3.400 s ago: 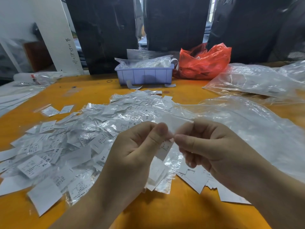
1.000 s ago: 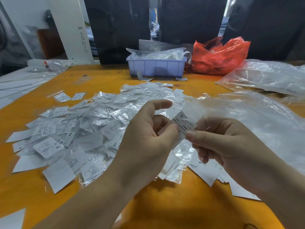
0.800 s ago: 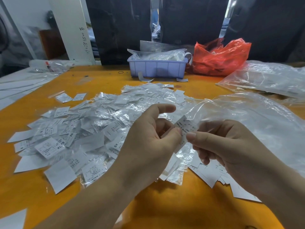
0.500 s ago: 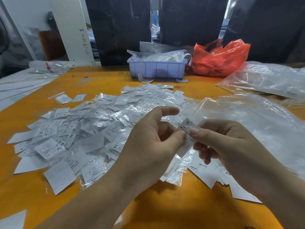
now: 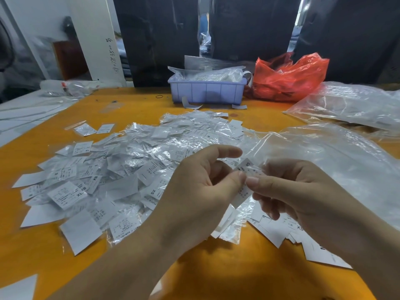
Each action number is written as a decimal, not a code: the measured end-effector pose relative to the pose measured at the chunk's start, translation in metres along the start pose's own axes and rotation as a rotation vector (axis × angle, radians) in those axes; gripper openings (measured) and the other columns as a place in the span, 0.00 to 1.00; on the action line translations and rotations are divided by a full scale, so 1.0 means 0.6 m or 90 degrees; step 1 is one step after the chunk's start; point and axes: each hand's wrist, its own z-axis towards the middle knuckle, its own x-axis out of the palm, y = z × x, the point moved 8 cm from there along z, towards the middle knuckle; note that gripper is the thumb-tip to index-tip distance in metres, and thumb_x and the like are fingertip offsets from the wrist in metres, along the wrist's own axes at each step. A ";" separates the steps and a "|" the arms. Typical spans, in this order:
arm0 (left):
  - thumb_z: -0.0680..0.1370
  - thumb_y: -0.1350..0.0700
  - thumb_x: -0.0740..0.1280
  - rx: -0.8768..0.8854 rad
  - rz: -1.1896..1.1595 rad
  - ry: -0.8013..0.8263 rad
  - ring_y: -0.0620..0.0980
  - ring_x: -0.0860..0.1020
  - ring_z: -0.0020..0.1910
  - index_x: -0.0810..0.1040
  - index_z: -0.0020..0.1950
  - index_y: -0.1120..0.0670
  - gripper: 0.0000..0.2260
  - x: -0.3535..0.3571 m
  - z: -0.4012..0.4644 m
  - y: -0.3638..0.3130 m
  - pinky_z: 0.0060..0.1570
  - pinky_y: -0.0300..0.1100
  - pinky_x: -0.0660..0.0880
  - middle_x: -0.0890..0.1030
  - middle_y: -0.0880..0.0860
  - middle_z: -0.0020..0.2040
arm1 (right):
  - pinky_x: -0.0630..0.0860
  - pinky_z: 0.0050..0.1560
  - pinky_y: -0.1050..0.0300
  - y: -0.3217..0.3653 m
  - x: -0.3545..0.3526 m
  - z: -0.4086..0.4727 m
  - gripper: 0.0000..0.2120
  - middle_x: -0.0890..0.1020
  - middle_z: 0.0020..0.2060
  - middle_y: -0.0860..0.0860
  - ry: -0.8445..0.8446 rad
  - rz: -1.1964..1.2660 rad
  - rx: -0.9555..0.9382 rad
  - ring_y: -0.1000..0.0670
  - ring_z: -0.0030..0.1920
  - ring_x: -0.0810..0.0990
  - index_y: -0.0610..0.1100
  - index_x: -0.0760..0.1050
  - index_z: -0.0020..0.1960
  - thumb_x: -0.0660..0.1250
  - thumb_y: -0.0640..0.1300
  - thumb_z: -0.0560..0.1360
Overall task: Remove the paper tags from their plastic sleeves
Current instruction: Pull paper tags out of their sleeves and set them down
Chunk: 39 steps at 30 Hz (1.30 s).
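at frame centre the left hand (image 5: 201, 189) and right hand (image 5: 303, 191) both pinch one sleeved paper tag (image 5: 245, 169) above the tag pile (image 5: 121, 169) on the orange table (image 5: 238, 267).

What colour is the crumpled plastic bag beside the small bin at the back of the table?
Red bag, clearest in the head view.
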 end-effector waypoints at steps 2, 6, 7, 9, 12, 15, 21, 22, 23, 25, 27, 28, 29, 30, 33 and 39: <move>0.78 0.56 0.69 -0.005 0.001 0.000 0.52 0.82 0.39 0.78 0.57 0.46 0.09 -0.002 0.001 0.005 0.38 0.46 0.80 0.83 0.54 0.39 | 0.71 0.28 0.63 -0.002 0.001 0.000 0.17 0.79 0.30 0.50 0.003 0.015 0.009 0.54 0.29 0.76 0.46 0.84 0.39 0.71 0.60 0.63; 0.78 0.57 0.70 -0.023 -0.002 0.002 0.45 0.83 0.41 0.80 0.54 0.46 0.07 -0.002 0.002 0.014 0.38 0.35 0.79 0.84 0.49 0.40 | 0.72 0.28 0.63 -0.012 -0.003 0.002 0.17 0.81 0.31 0.49 -0.029 0.061 0.044 0.53 0.29 0.76 0.51 0.85 0.38 0.60 0.57 0.71; 0.78 0.57 0.70 -0.022 -0.001 0.001 0.45 0.83 0.40 0.80 0.53 0.46 0.07 -0.002 0.002 0.014 0.37 0.34 0.79 0.84 0.49 0.40 | 0.72 0.28 0.63 -0.011 -0.005 0.002 0.18 0.80 0.31 0.50 -0.034 0.045 0.035 0.53 0.30 0.76 0.49 0.85 0.39 0.60 0.56 0.72; 0.78 0.57 0.70 -0.013 -0.001 0.000 0.46 0.82 0.40 0.80 0.52 0.47 0.06 -0.001 0.001 0.012 0.36 0.34 0.78 0.84 0.49 0.40 | 0.73 0.28 0.63 -0.007 -0.005 0.001 0.17 0.80 0.31 0.51 -0.041 0.011 0.016 0.54 0.30 0.75 0.47 0.84 0.41 0.63 0.57 0.74; 0.78 0.56 0.69 -0.004 -0.002 -0.007 0.46 0.82 0.39 0.80 0.52 0.47 0.06 -0.004 0.001 0.008 0.36 0.33 0.77 0.84 0.51 0.39 | 0.71 0.27 0.64 -0.006 -0.010 0.000 0.18 0.78 0.29 0.52 -0.067 0.004 0.010 0.54 0.29 0.74 0.45 0.84 0.42 0.67 0.59 0.68; 0.78 0.56 0.69 -0.003 -0.008 -0.013 0.47 0.82 0.39 0.80 0.53 0.46 0.06 -0.006 0.000 0.006 0.35 0.33 0.77 0.84 0.51 0.39 | 0.71 0.27 0.64 -0.006 -0.012 0.000 0.19 0.78 0.28 0.51 -0.074 0.002 0.011 0.54 0.28 0.74 0.43 0.85 0.40 0.66 0.57 0.63; 0.78 0.56 0.69 -0.003 -0.011 0.024 0.48 0.83 0.41 0.80 0.55 0.46 0.07 0.005 0.000 0.002 0.38 0.35 0.79 0.84 0.51 0.40 | 0.73 0.29 0.61 -0.008 -0.010 -0.001 0.19 0.79 0.30 0.50 -0.072 0.015 0.015 0.53 0.30 0.74 0.47 0.85 0.39 0.63 0.59 0.68; 0.79 0.56 0.69 -0.007 -0.013 0.029 0.48 0.83 0.41 0.80 0.55 0.47 0.07 0.006 -0.001 0.002 0.39 0.35 0.79 0.84 0.50 0.41 | 0.73 0.29 0.60 -0.008 -0.010 -0.001 0.19 0.79 0.31 0.50 -0.072 0.021 0.013 0.52 0.30 0.74 0.47 0.85 0.39 0.62 0.59 0.70; 0.79 0.56 0.69 -0.011 -0.012 0.030 0.48 0.83 0.42 0.80 0.55 0.47 0.07 0.007 -0.001 0.003 0.39 0.36 0.79 0.84 0.49 0.41 | 0.73 0.29 0.61 -0.008 -0.009 -0.001 0.19 0.79 0.31 0.50 -0.070 0.024 0.014 0.52 0.30 0.75 0.47 0.85 0.39 0.62 0.59 0.73; 0.79 0.56 0.69 -0.012 0.001 0.020 0.48 0.83 0.41 0.80 0.54 0.47 0.06 0.005 -0.001 0.005 0.38 0.39 0.80 0.84 0.49 0.41 | 0.73 0.29 0.61 -0.011 -0.008 -0.001 0.20 0.80 0.31 0.50 -0.065 0.014 0.020 0.52 0.30 0.75 0.48 0.85 0.40 0.63 0.60 0.76; 0.78 0.56 0.69 -0.009 0.009 0.004 0.47 0.83 0.41 0.80 0.54 0.46 0.06 0.001 0.000 0.005 0.35 0.37 0.79 0.84 0.49 0.40 | 0.74 0.30 0.61 -0.012 -0.007 0.000 0.19 0.80 0.31 0.50 -0.061 -0.006 0.020 0.53 0.30 0.75 0.50 0.85 0.40 0.60 0.59 0.72; 0.78 0.56 0.69 -0.007 0.009 -0.004 0.45 0.83 0.41 0.80 0.54 0.47 0.06 -0.001 0.000 0.004 0.35 0.34 0.77 0.84 0.48 0.40 | 0.74 0.30 0.62 -0.012 -0.007 0.000 0.19 0.80 0.32 0.50 -0.062 -0.017 0.015 0.53 0.30 0.75 0.51 0.85 0.40 0.59 0.59 0.71; 0.78 0.56 0.69 -0.007 0.006 -0.012 0.44 0.83 0.41 0.80 0.54 0.47 0.06 -0.003 0.001 0.004 0.35 0.31 0.76 0.84 0.48 0.40 | 0.74 0.30 0.62 -0.012 -0.008 0.000 0.19 0.80 0.31 0.49 -0.065 -0.030 0.010 0.53 0.30 0.75 0.51 0.85 0.40 0.59 0.59 0.71; 0.78 0.56 0.70 -0.008 0.003 -0.019 0.42 0.83 0.41 0.80 0.53 0.47 0.06 -0.004 0.001 0.003 0.35 0.29 0.74 0.84 0.47 0.40 | 0.74 0.30 0.62 -0.012 -0.008 0.001 0.20 0.80 0.31 0.49 -0.068 -0.045 0.006 0.53 0.30 0.75 0.50 0.84 0.40 0.59 0.60 0.71; 0.78 0.56 0.70 -0.001 0.007 -0.033 0.39 0.81 0.39 0.80 0.52 0.48 0.05 -0.006 0.001 0.001 0.33 0.27 0.72 0.84 0.46 0.39 | 0.73 0.30 0.63 -0.013 -0.008 0.000 0.21 0.79 0.30 0.49 -0.069 -0.068 -0.001 0.54 0.30 0.75 0.47 0.83 0.38 0.59 0.61 0.71; 0.78 0.57 0.69 -0.005 -0.012 -0.005 0.42 0.83 0.40 0.81 0.51 0.48 0.05 0.001 0.000 0.001 0.36 0.31 0.76 0.85 0.47 0.41 | 0.73 0.32 0.61 -0.025 -0.006 0.001 0.25 0.80 0.32 0.43 -0.067 -0.088 0.022 0.51 0.31 0.76 0.46 0.83 0.40 0.59 0.65 0.70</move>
